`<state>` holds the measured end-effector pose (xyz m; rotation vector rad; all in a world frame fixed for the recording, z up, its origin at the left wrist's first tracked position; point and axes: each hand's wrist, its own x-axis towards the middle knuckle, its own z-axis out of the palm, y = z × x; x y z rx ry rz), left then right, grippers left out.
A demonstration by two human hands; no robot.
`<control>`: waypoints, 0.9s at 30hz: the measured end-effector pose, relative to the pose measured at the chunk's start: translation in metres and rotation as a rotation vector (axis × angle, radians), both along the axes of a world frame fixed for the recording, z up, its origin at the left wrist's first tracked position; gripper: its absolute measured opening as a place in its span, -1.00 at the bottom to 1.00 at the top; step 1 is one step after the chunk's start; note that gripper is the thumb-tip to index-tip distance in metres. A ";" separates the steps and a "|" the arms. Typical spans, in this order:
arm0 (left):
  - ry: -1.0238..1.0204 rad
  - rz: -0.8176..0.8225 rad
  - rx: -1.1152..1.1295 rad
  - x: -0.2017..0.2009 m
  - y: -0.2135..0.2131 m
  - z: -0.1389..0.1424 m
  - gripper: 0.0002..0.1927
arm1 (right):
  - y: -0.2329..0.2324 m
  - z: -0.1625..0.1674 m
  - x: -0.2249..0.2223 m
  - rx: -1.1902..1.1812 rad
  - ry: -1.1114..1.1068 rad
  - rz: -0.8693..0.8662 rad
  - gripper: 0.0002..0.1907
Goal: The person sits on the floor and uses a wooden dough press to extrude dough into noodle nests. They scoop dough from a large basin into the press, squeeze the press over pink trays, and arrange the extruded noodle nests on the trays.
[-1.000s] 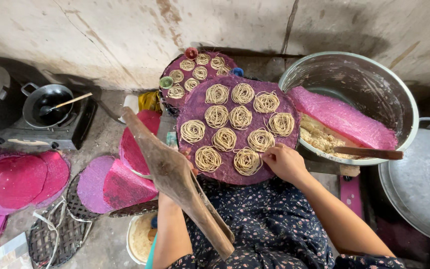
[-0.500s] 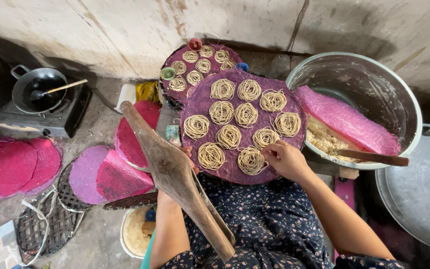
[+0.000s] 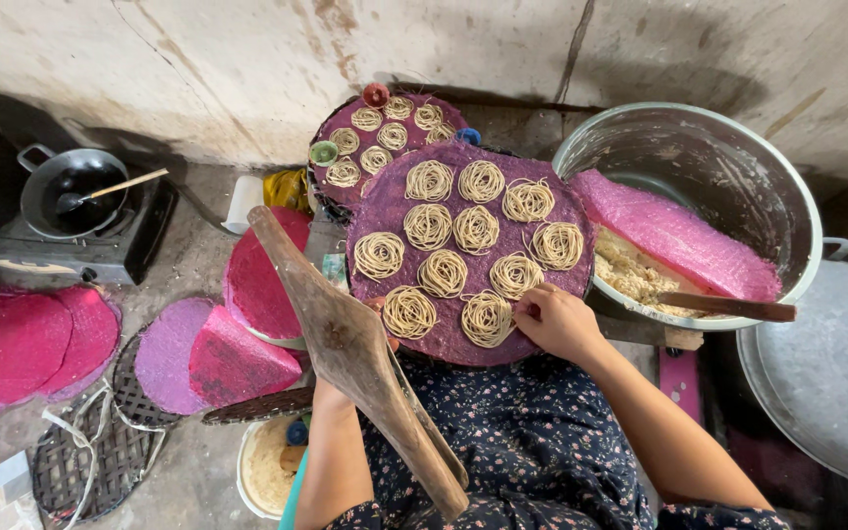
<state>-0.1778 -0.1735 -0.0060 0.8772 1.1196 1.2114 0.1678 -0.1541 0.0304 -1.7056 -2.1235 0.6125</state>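
A round purple mat [image 3: 395,211] in front of me carries several coils of thin noodles [image 3: 428,226]. My right hand [image 3: 556,319] rests on its near edge, fingertips closed at a coil [image 3: 488,319]. My left hand [image 3: 324,395] grips a long wooden press [image 3: 345,344] that slants from the mat's left side down toward my lap. The press hides most of that hand. A second purple mat [image 3: 406,137] with smaller coils lies behind the first, against the wall.
A big metal pot [image 3: 699,137] at right holds dough, a pink plastic sheet [image 3: 674,236] and a wooden spatula [image 3: 728,306]. A metal lid [image 3: 826,363] lies far right. Left are pink mats [image 3: 17,344], woven trays [image 3: 100,451] and a stove with a pan [image 3: 76,186].
The view has drifted slightly. Both hands, the press and the mat stay about where they were.
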 end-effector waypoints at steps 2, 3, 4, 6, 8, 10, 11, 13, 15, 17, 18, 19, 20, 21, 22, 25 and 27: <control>0.011 -0.010 0.000 0.000 0.001 -0.002 -0.70 | 0.001 0.000 -0.001 -0.026 0.033 -0.019 -0.81; 0.015 -0.013 -0.001 -0.001 -0.001 -0.003 -0.70 | 0.002 0.000 -0.001 -0.039 0.050 -0.027 -0.80; 0.019 -0.018 -0.004 -0.001 -0.001 -0.004 -0.71 | 0.002 0.000 -0.002 -0.021 0.039 -0.006 -0.80; 0.032 -0.023 0.000 -0.001 -0.006 -0.006 -0.72 | 0.002 0.002 -0.004 0.016 0.020 0.034 -0.82; 0.054 -0.022 0.003 -0.001 -0.013 -0.004 -0.72 | 0.002 0.009 -0.005 0.052 0.015 0.034 -0.84; 0.092 -0.028 0.011 0.004 -0.017 0.001 -0.73 | 0.001 0.023 -0.004 0.078 0.057 0.000 -0.83; 0.157 -0.057 0.023 0.008 -0.017 0.006 -0.74 | 0.001 0.033 -0.001 0.086 0.099 -0.034 -0.82; 0.377 -0.157 0.084 0.025 -0.004 0.019 -0.74 | 0.001 0.058 0.004 0.096 0.180 -0.064 -0.78; 0.760 -0.210 0.371 0.053 0.015 0.036 -0.75 | 0.002 0.088 0.008 0.101 0.255 -0.058 -0.69; 1.073 -0.125 0.764 0.097 0.029 0.054 -0.60 | 0.004 0.119 0.009 0.282 0.340 0.106 -0.51; 1.167 -0.151 0.829 0.121 0.034 0.063 -0.66 | 0.004 0.131 0.006 0.375 0.378 0.185 -0.40; 1.258 -0.177 0.898 0.141 0.039 0.073 -0.71 | 0.003 0.141 0.001 0.469 0.315 0.154 -0.39; 1.307 -0.265 0.846 0.159 0.044 0.083 -0.74 | 0.002 0.150 -0.004 0.565 0.248 0.119 -0.38; 1.355 -0.354 0.795 0.176 0.049 0.094 -0.76 | 0.000 0.158 -0.006 0.661 0.179 0.081 -0.37; 1.405 -0.447 0.743 0.186 0.054 0.104 -0.78 | -0.007 0.163 -0.006 0.711 0.096 0.168 -0.43; 1.195 -0.815 0.727 0.203 0.071 0.134 -0.69 | -0.025 0.174 0.005 0.759 -0.117 0.377 -0.57; 1.350 -0.841 0.556 0.212 0.065 0.143 -0.72 | -0.033 0.179 0.021 0.650 -0.156 0.451 -0.63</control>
